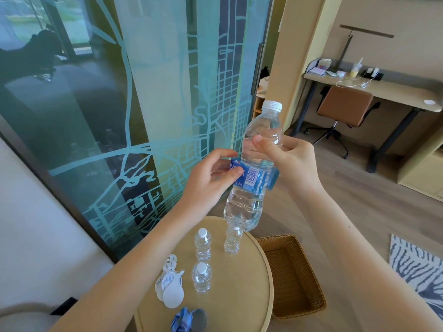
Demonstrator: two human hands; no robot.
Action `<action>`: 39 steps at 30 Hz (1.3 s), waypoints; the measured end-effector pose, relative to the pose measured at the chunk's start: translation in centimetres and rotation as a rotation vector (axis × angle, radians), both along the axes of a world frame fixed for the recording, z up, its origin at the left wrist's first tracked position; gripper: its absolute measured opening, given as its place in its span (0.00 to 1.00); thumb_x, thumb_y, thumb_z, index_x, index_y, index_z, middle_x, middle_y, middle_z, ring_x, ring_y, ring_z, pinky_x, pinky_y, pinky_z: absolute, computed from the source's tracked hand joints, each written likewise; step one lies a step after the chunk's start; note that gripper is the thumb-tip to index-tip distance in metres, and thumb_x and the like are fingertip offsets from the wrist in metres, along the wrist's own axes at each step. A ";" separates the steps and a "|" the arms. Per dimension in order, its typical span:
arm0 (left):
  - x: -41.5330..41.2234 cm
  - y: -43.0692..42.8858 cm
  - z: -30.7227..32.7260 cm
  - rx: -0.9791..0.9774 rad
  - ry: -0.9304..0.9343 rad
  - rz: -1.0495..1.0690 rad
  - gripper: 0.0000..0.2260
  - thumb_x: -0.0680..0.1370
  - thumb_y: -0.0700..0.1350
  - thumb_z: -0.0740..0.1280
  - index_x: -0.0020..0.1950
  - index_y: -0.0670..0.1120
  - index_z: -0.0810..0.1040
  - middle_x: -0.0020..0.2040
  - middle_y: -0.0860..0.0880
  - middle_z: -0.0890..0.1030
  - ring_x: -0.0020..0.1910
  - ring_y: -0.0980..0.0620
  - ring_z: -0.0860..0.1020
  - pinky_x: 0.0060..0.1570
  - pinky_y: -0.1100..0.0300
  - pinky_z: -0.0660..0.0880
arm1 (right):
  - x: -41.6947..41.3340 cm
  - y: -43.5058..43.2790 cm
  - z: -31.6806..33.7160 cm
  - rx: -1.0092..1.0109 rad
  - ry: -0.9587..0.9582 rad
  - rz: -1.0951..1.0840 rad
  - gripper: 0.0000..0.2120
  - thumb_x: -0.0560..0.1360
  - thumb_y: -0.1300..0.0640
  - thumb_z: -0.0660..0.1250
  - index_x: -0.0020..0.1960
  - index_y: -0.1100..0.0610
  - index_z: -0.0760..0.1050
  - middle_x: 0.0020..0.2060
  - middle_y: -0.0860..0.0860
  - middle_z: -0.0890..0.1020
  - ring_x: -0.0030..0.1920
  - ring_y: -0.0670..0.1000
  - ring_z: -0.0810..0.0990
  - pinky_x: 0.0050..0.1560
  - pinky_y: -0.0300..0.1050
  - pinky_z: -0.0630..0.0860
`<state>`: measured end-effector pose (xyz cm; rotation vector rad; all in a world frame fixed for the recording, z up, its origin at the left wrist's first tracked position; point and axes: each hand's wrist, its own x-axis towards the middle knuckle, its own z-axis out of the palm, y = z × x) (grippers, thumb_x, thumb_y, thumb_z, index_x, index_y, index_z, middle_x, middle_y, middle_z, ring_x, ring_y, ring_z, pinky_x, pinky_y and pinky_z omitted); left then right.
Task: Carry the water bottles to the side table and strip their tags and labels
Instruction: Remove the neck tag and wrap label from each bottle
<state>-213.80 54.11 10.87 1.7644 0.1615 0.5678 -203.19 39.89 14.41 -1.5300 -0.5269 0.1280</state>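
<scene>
Both forearms, left hand [211, 178] and right hand [291, 161] are bare.

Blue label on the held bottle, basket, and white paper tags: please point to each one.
blue label [253, 177]: head view, on its barcode panel.
basket [287, 276]: head view, on its bare woven bottom.
white paper tags [171, 294]: head view, on the nearest round tag.

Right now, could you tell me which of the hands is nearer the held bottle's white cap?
Right. The right hand grips the bottle just below the white cap; the left hand pinches the blue label lower down.
</scene>
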 end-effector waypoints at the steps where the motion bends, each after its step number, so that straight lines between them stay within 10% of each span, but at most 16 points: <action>1: 0.0 0.0 0.0 0.025 -0.006 0.002 0.12 0.78 0.41 0.71 0.61 0.49 0.79 0.51 0.51 0.85 0.52 0.54 0.83 0.56 0.57 0.79 | 0.0 -0.1 -0.1 0.000 0.003 0.004 0.23 0.63 0.39 0.79 0.45 0.58 0.86 0.45 0.66 0.85 0.49 0.70 0.83 0.50 0.69 0.80; 7: -0.2 1.0 0.0 0.140 -0.016 -0.102 0.03 0.81 0.43 0.67 0.53 0.49 0.80 0.51 0.53 0.83 0.54 0.57 0.80 0.58 0.59 0.76 | 0.3 -0.5 -0.3 0.023 0.048 0.062 0.12 0.71 0.49 0.78 0.47 0.57 0.86 0.42 0.53 0.89 0.45 0.52 0.88 0.44 0.45 0.83; 14: 0.3 1.4 0.2 0.303 0.010 -0.128 0.09 0.82 0.44 0.65 0.43 0.54 0.75 0.57 0.57 0.76 0.65 0.58 0.71 0.68 0.56 0.64 | 0.2 -0.4 -0.5 -0.015 0.009 0.025 0.13 0.67 0.43 0.79 0.41 0.53 0.87 0.40 0.56 0.88 0.44 0.58 0.87 0.43 0.52 0.83; 19: 0.4 1.4 0.3 0.379 0.031 -0.106 0.13 0.81 0.40 0.67 0.41 0.55 0.74 0.54 0.58 0.72 0.64 0.51 0.69 0.65 0.61 0.61 | 0.1 -0.3 -0.6 -0.001 0.013 0.024 0.06 0.70 0.49 0.79 0.39 0.50 0.87 0.37 0.52 0.88 0.39 0.50 0.88 0.37 0.37 0.80; 35: 0.3 0.9 1.7 0.601 -0.057 -0.052 0.09 0.74 0.49 0.70 0.40 0.44 0.77 0.51 0.50 0.76 0.57 0.51 0.68 0.60 0.69 0.60 | 0.0 0.4 -0.1 -0.007 0.010 -0.067 0.13 0.68 0.47 0.80 0.41 0.57 0.86 0.41 0.63 0.86 0.40 0.61 0.85 0.44 0.62 0.82; 39: 0.6 0.3 1.5 0.558 -0.045 -0.014 0.10 0.72 0.56 0.72 0.43 0.50 0.78 0.51 0.52 0.74 0.58 0.53 0.67 0.61 0.68 0.61 | -0.1 0.5 -0.1 -0.015 -0.020 -0.100 0.12 0.68 0.48 0.80 0.41 0.57 0.86 0.39 0.63 0.85 0.36 0.54 0.83 0.36 0.52 0.80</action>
